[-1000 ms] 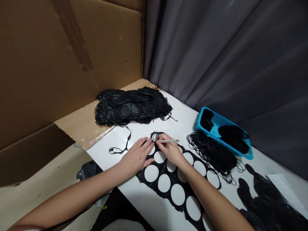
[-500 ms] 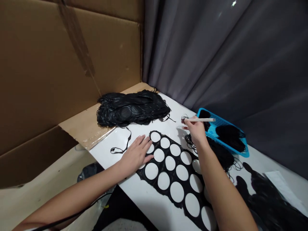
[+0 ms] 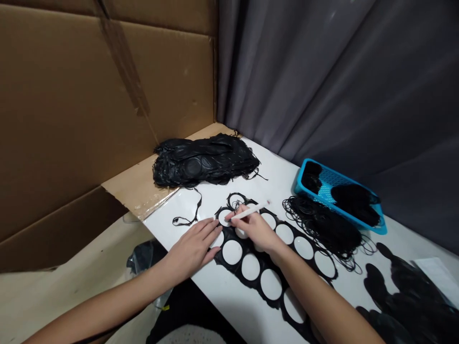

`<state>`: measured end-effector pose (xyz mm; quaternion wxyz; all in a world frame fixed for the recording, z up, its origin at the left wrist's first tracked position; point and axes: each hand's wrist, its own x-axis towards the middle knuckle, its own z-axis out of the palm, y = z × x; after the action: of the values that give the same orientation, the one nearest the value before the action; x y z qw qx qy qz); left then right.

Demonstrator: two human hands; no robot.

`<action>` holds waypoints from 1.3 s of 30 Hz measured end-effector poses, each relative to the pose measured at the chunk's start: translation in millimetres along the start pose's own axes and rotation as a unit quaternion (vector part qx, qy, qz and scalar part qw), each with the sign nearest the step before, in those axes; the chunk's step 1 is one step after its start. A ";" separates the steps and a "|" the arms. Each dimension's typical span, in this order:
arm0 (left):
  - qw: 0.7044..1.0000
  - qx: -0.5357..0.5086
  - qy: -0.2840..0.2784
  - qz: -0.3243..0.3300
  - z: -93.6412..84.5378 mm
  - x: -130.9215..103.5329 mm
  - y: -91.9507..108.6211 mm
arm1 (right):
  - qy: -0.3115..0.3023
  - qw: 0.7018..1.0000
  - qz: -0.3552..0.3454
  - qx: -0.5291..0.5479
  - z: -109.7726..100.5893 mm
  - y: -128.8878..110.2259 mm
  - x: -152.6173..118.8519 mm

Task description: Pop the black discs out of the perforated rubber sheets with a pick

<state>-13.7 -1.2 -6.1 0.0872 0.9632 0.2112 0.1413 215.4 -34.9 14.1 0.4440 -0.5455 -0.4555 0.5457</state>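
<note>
A black sheet [image 3: 264, 262] with rows of round holes lies flat on the white table, its surface showing white through the holes. My left hand [image 3: 195, 243] rests flat on the sheet's near-left edge, fingers stretched out and holding nothing. Over the upper-left holes, my right hand [image 3: 257, 230] grips a slim white pen-like stick [image 3: 258, 207], its tip end low at a hole beside my left fingertips. Thin black loops show by the right fingers; whether they are held is unclear. The right hand and forearm hide part of the sheet.
A thick stack of black sheets [image 3: 208, 162] lies at the back left on cardboard [image 3: 132, 196], near a curled black strip [image 3: 184, 221]. At right are a blue basket [image 3: 383, 225] with black discs [image 3: 355, 203], a heap of thin black rings [image 3: 322, 227], and flat black pieces [image 3: 412, 301].
My right hand has moved left with the white stick, from beside the blue basket to the upper-left holes. My left hand stays flat on the sheet. The view has shifted slightly.
</note>
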 end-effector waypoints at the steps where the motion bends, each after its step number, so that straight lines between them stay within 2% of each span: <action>1: 1.000 -0.001 0.004 -0.001 1.8 -1.1 -0.3 | 0.000 0.998 -0.017 -0.060 5.4 2.8 -2.5; 4: 1.000 -0.001 0.013 -0.004 5.1 -2.1 -0.7 | 0.007 0.984 -0.064 -0.167 13.8 9.1 -5.6; 12: 1.000 0.006 0.020 -0.003 4.7 -0.4 2.0 | 0.019 0.956 -0.141 -0.258 19.4 14.3 -8.8; 14: 1.000 0.010 0.021 0.001 4.6 0.3 2.3 | 0.022 0.930 -0.182 -0.319 26.0 16.3 -12.1; 17: 1.000 0.019 0.024 0.008 5.4 1.0 2.4 | 0.022 0.869 -0.243 -0.430 24.9 13.9 -7.6; 19: 0.999 0.024 0.027 0.011 6.5 0.6 2.2 | 0.085 0.845 -0.255 -0.463 6.7 7.0 4.7; 20: 0.999 0.027 0.027 0.011 6.9 0.2 1.9 | 0.143 0.841 -0.250 -0.459 -7.9 2.7 12.4; 21: 0.999 0.030 0.026 0.012 7.1 -0.5 1.4 | 0.226 0.836 -0.238 -0.440 -25.1 -1.6 20.1; 23: 0.999 0.034 0.018 0.015 6.4 -1.7 -0.2 | 0.339 0.842 -0.190 -0.375 -60.7 -7.8 31.3; 24: 0.999 0.033 0.015 0.014 5.4 -2.1 -0.9 | 0.364 0.849 -0.161 -0.348 -75.6 -9.0 33.5; 25: 0.999 0.032 0.015 0.009 4.1 -2.0 -1.4 | 0.366 0.868 -0.129 -0.310 -86.9 -8.6 33.0; 27: 0.999 0.033 0.033 -0.012 0.9 0.2 -0.4 | 0.326 0.919 -0.076 -0.209 -95.9 -4.4 24.6; 29: 0.997 0.039 0.058 -0.025 -1.3 4.8 4.3 | 0.249 0.963 -0.034 -0.097 -88.2 1.1 9.9; 30: 0.997 0.038 0.063 -0.017 -1.4 7.6 8.0 | 0.212 0.976 -0.017 -0.052 -80.1 3.1 1.8; 32: 0.998 0.022 0.048 0.021 1.0 12.6 16.9 | 0.146 0.989 0.017 0.003 -60.6 5.0 -13.4; 35: 0.998 -0.005 0.011 0.057 8.9 15.8 27.7 | 0.074 0.996 0.048 0.020 -35.8 4.9 -30.4; 39: 0.999 0.011 -0.009 0.051 15.6 14.2 29.4 | 0.030 0.995 0.013 -0.093 -20.8 7.6 -42.7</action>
<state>14.7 -23.1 -10.9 0.0712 0.9750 0.1623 0.1343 236.8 -77.9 15.0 0.3979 -0.6063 -0.4838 0.4899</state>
